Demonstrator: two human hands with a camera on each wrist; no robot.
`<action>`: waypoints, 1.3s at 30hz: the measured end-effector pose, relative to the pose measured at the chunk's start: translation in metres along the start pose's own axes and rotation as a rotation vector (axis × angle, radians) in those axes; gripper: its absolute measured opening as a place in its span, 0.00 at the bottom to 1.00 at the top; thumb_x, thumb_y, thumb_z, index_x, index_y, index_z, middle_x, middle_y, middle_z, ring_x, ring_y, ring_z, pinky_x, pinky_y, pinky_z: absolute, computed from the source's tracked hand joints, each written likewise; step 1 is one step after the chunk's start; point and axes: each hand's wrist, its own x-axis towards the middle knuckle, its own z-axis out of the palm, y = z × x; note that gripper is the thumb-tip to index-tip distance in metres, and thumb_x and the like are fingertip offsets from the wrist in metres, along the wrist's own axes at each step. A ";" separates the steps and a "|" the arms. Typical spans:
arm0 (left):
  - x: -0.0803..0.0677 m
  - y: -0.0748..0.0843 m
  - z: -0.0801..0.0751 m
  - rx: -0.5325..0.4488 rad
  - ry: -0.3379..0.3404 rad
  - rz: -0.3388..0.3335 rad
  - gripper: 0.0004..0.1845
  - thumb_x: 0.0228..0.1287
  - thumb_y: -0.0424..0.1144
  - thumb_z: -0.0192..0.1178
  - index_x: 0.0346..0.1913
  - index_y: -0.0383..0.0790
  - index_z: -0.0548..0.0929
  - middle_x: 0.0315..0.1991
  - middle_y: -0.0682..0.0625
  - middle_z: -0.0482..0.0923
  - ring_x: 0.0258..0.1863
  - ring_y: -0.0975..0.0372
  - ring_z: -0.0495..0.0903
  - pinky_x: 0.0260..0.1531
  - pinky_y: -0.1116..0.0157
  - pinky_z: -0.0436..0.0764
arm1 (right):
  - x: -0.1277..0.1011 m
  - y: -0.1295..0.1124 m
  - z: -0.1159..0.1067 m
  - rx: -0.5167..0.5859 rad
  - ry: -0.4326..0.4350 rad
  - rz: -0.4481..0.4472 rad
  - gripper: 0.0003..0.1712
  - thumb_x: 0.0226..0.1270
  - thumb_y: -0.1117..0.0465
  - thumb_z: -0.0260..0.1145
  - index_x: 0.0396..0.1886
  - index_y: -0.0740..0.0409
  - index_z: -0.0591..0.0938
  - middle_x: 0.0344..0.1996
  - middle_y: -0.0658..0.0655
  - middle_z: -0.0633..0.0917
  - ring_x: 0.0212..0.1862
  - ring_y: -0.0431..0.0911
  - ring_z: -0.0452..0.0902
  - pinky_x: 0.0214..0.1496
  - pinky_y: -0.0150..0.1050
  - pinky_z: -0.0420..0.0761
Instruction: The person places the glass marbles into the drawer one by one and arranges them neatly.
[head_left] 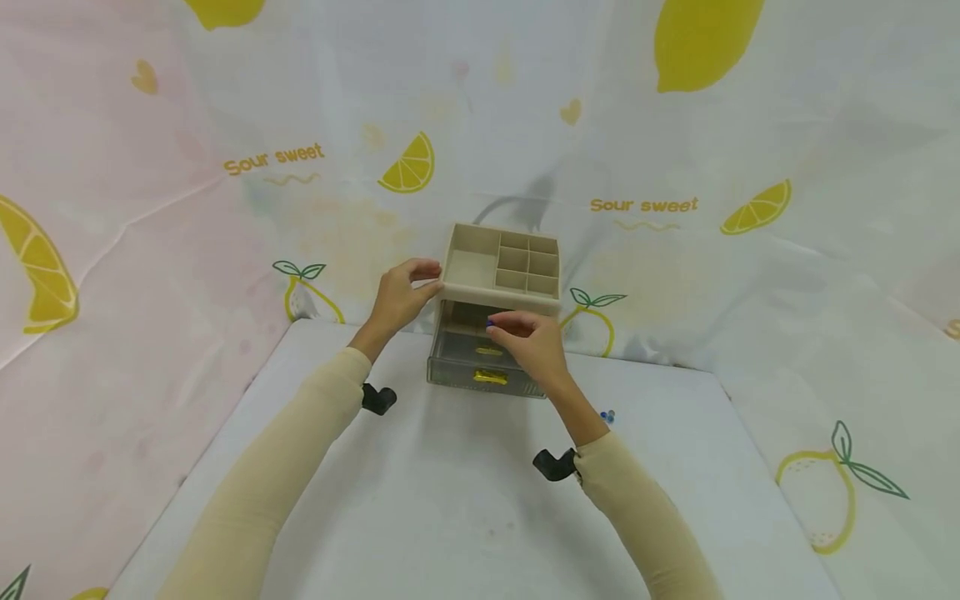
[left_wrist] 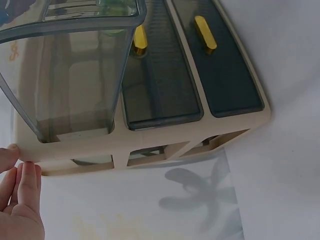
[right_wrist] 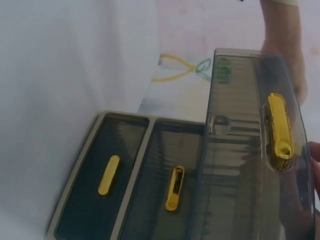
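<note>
A beige desktop drawer organizer [head_left: 498, 296] stands against the back wall, one dark see-through drawer [head_left: 459, 372] with a gold handle [head_left: 490, 377] pulled out. At the organizer's upper left edge, my left hand [head_left: 401, 292] grips the rim between thumb and fingers; the left wrist view shows these fingertips [left_wrist: 28, 172] on the beige frame. Above the pulled-out drawer, my right hand [head_left: 536, 342] pinches a small blue marble [head_left: 490, 322] between thumb and forefinger. Two other drawers [left_wrist: 235, 75] are closed. In the right wrist view only part of the right fingers [right_wrist: 315, 165] shows.
Several small blue and greyish marbles [head_left: 607, 417] lie on the white table [head_left: 450, 500], right of the organizer. Divided compartments [head_left: 528, 264] form the organizer's top. Black wrist cameras [head_left: 555, 465] stick out beside both forearms. A lemon-printed cloth [head_left: 487, 125] hangs behind.
</note>
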 end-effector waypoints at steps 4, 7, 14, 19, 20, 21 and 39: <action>0.000 0.000 0.000 -0.001 0.003 0.007 0.19 0.61 0.31 0.67 0.54 0.28 0.80 0.49 0.39 0.83 0.51 0.51 0.81 0.55 0.56 0.76 | 0.003 0.001 0.004 -0.075 -0.056 0.002 0.11 0.60 0.60 0.74 0.41 0.60 0.88 0.36 0.57 0.88 0.39 0.51 0.85 0.40 0.39 0.84; 0.000 0.000 -0.001 -0.003 0.001 0.008 0.18 0.62 0.32 0.67 0.53 0.28 0.80 0.49 0.39 0.83 0.51 0.51 0.81 0.56 0.56 0.76 | 0.005 0.000 0.007 -0.150 -0.115 0.024 0.10 0.59 0.59 0.74 0.40 0.57 0.89 0.35 0.52 0.89 0.38 0.47 0.85 0.40 0.39 0.83; 0.000 -0.002 0.000 -0.004 0.001 -0.001 0.18 0.62 0.32 0.67 0.53 0.29 0.80 0.49 0.40 0.83 0.52 0.52 0.81 0.55 0.56 0.77 | 0.011 -0.002 0.015 -0.239 -0.267 0.111 0.08 0.58 0.60 0.74 0.37 0.56 0.90 0.32 0.49 0.88 0.36 0.43 0.84 0.39 0.38 0.82; 0.000 -0.001 0.000 0.002 -0.004 -0.006 0.18 0.62 0.32 0.67 0.53 0.30 0.80 0.49 0.40 0.83 0.52 0.52 0.81 0.54 0.56 0.78 | 0.016 -0.003 0.020 -0.290 -0.359 0.168 0.08 0.60 0.61 0.73 0.38 0.57 0.90 0.34 0.50 0.89 0.38 0.43 0.83 0.40 0.37 0.82; 0.000 -0.001 0.000 0.005 -0.004 -0.008 0.18 0.62 0.32 0.67 0.53 0.30 0.80 0.49 0.40 0.83 0.52 0.52 0.81 0.54 0.56 0.78 | 0.018 -0.003 0.020 -0.297 -0.376 0.177 0.08 0.60 0.61 0.72 0.38 0.57 0.90 0.34 0.50 0.89 0.39 0.43 0.83 0.41 0.37 0.82; 0.000 -0.001 0.000 0.008 -0.005 -0.008 0.18 0.62 0.32 0.67 0.53 0.30 0.80 0.49 0.40 0.83 0.52 0.52 0.81 0.54 0.56 0.78 | 0.019 -0.003 0.021 -0.304 -0.390 0.186 0.07 0.61 0.62 0.72 0.38 0.57 0.90 0.35 0.50 0.89 0.40 0.43 0.82 0.42 0.37 0.81; 0.001 -0.002 0.001 0.001 -0.001 -0.004 0.17 0.62 0.32 0.67 0.53 0.31 0.81 0.49 0.41 0.83 0.52 0.53 0.81 0.54 0.55 0.77 | 0.039 0.001 0.028 -0.408 -0.571 0.280 0.08 0.65 0.65 0.66 0.39 0.58 0.90 0.39 0.51 0.88 0.42 0.42 0.80 0.43 0.35 0.80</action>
